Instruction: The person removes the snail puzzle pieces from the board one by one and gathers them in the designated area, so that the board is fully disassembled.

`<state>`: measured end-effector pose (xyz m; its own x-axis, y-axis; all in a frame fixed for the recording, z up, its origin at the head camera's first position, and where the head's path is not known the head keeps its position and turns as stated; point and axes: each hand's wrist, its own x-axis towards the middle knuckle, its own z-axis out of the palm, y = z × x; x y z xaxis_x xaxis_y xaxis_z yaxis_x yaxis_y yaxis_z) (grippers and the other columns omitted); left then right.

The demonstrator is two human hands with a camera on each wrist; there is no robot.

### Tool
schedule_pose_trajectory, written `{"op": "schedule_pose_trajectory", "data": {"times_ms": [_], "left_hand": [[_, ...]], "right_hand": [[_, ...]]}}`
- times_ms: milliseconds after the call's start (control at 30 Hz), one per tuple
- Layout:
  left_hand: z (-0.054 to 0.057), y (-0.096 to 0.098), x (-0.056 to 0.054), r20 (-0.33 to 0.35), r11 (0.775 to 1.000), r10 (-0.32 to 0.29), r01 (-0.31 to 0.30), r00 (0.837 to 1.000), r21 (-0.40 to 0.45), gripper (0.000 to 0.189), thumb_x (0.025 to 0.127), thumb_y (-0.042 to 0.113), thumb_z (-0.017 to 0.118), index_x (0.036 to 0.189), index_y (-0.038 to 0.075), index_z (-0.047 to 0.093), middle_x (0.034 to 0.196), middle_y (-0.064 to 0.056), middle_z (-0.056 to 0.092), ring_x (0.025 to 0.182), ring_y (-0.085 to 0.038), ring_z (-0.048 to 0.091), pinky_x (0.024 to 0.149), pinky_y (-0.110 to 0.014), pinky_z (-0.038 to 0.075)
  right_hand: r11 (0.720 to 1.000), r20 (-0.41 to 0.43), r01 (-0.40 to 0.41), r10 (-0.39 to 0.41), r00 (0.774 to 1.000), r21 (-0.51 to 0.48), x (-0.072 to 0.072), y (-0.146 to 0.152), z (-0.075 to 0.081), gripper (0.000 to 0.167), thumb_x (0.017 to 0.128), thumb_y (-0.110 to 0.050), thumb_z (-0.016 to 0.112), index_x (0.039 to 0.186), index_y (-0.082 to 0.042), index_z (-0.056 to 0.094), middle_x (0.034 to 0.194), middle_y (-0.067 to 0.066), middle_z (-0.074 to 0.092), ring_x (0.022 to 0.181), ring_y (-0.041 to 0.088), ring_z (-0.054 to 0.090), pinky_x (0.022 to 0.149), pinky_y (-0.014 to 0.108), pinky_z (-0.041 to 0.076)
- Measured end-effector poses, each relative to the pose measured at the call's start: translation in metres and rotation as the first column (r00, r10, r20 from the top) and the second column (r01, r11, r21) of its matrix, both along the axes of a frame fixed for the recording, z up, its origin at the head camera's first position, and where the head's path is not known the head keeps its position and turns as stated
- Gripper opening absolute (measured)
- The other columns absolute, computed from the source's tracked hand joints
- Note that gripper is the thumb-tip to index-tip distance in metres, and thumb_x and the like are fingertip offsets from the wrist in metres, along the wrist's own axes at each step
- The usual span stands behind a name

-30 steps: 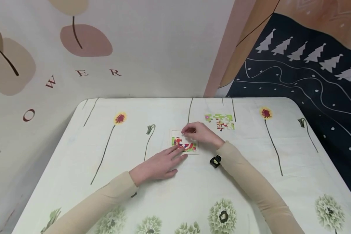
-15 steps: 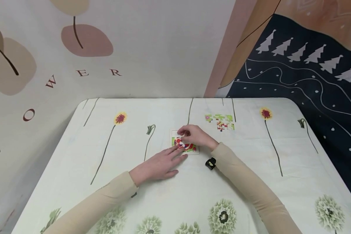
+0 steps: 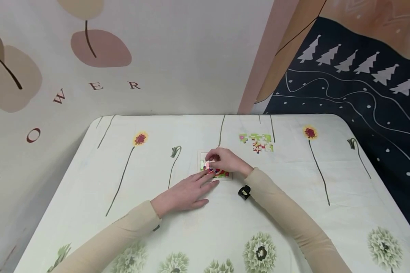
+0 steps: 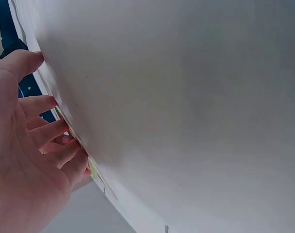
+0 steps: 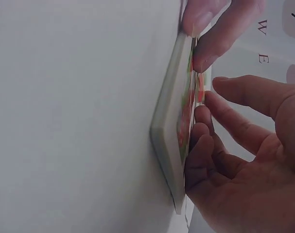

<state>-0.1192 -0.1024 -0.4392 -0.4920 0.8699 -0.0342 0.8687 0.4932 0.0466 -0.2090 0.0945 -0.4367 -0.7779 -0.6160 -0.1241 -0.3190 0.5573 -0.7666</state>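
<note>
A small puzzle tray point(image 3: 229, 178), partly filled with red and green pieces, lies on the table. My left hand point(image 3: 188, 191) rests flat, its outstretched fingertips touching the tray's near left part. Over the tray, my right hand point(image 3: 227, 159) pinches a puzzle piece point(image 5: 200, 90) between thumb and index finger; its other fingers are curled close to the tray. In the right wrist view the piece stands tilted above the picture. The left wrist view shows my left fingers point(image 4: 55, 128) spread along the tray's edge. Both hands cover much of the tray.
Several loose puzzle pieces point(image 3: 256, 137) lie grouped behind and to the right of the tray. A flower-printed white cloth point(image 3: 130, 235) covers the table. A printed curtain point(image 3: 191, 57) rises behind it. A small black device point(image 3: 244, 192) is at my right wrist.
My right hand has moved left and slightly nearer over the tray, bringing the puzzle piece to the tray's left side. My left hand has stayed in place.
</note>
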Motion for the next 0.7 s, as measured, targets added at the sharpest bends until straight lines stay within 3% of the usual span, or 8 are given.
{"op": "schedule_pose_trajectory", "data": {"times_ms": [400,500,700], "left_hand": [[-0.0002,0.0004,0.0011,0.047,0.999,0.031,-0.030,0.998,-0.013,0.061,0.096,0.035,0.058,0.146,0.006,0.041,0.152,-0.019,0.031,0.139,-0.037,0.027,0.110,-0.044,0.029],[-0.0006,0.0005,0.0014,0.036,1.000,0.028,-0.028,0.999,-0.014,0.060,0.096,0.035,0.057,0.146,0.005,0.041,0.152,-0.019,0.032,0.139,-0.036,0.028,0.110,-0.044,0.028],[-0.0030,0.0001,0.0006,0.009,1.000,0.022,-0.022,1.000,-0.019,0.061,0.096,0.036,0.057,0.146,0.006,0.041,0.152,-0.019,0.032,0.140,-0.036,0.027,0.111,-0.043,0.028]], "right_hand": [[0.983,0.058,0.005,0.006,0.998,-0.181,-0.0016,0.0045,-0.0032,0.015,0.089,0.001,0.056,0.099,-0.003,0.066,0.091,0.005,0.064,0.081,0.016,0.057,0.073,0.028,0.048],[0.984,0.065,0.027,-0.015,0.998,-0.175,0.0010,0.0031,0.0028,0.014,0.090,0.003,0.056,0.099,-0.001,0.067,0.092,0.009,0.066,0.081,0.019,0.057,0.072,0.028,0.046],[0.986,0.073,0.065,-0.054,0.996,-0.151,-0.0019,0.0012,0.0001,0.016,0.089,0.003,0.057,0.099,-0.003,0.069,0.092,0.007,0.066,0.082,0.018,0.057,0.073,0.027,0.046]]}}
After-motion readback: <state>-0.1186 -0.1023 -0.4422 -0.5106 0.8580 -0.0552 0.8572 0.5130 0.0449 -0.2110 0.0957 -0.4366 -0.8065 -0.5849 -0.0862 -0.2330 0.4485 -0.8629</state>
